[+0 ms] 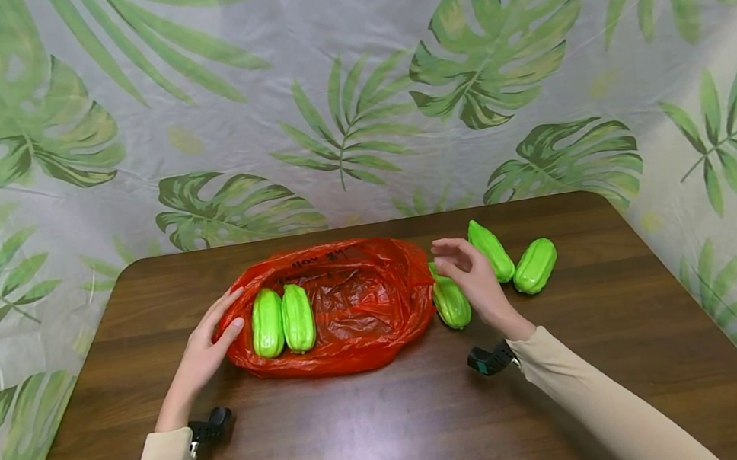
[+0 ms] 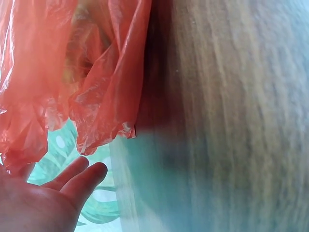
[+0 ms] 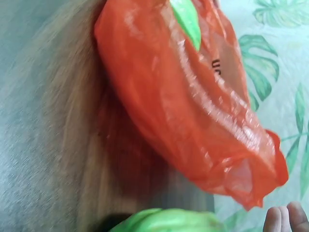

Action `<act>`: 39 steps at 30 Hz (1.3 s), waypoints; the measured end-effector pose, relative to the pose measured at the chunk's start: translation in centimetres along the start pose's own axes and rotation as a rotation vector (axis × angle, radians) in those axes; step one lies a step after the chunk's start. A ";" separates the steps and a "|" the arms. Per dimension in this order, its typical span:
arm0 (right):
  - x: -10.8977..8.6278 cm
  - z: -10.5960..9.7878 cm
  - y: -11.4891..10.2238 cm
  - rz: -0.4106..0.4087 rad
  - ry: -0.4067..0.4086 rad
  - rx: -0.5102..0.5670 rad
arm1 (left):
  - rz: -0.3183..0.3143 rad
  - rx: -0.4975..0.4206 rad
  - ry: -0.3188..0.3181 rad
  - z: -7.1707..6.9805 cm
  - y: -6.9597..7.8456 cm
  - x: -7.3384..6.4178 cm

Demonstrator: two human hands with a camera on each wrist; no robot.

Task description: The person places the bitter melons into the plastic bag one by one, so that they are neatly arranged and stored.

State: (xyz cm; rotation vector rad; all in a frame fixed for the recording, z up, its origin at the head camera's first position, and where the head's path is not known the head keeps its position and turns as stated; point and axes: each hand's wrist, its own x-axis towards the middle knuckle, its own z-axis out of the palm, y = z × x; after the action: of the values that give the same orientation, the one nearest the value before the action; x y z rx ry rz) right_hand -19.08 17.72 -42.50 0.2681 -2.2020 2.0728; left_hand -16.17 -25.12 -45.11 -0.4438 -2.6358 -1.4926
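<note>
Beside the left hand (image 1: pixel 206 348), in the head view, a crinkled, glossy red plastic bag (image 1: pixel 350 363) is spread open, its rim met by loosely extended fingers. To that hand's right, two ridged, oblong green vegetables (image 1: pixel 297 319) are held inside. Just left of the relaxed right hand (image 1: pixel 478 282), by which nothing is grasped, a third vegetable (image 1: pixel 451 306) is seen; to its right, two more (image 1: pixel 535 266) are laid. In the left wrist view, translucent folds are shown above straightened fingers. In the right, fingertips are seen apart from the bag's crumpled end.
</note>
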 end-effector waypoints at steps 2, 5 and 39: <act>-0.2 -0.2 0.2 0.004 0.006 -0.009 | -0.010 0.002 -0.009 0.0 -0.1 0.0; -0.4 -0.5 0.5 0.006 0.018 -0.020 | -0.023 0.010 -0.023 0.0 -0.1 0.0; -2.1 -1.3 0.5 0.190 -0.045 -0.255 | -0.051 0.002 -0.040 0.1 -0.5 0.1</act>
State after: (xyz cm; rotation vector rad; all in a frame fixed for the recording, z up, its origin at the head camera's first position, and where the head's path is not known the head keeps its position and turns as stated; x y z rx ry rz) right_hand -17.21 19.14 -43.34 0.0869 -2.5764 1.8559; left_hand -16.40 -25.27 -45.54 -0.4134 -2.6991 -1.5104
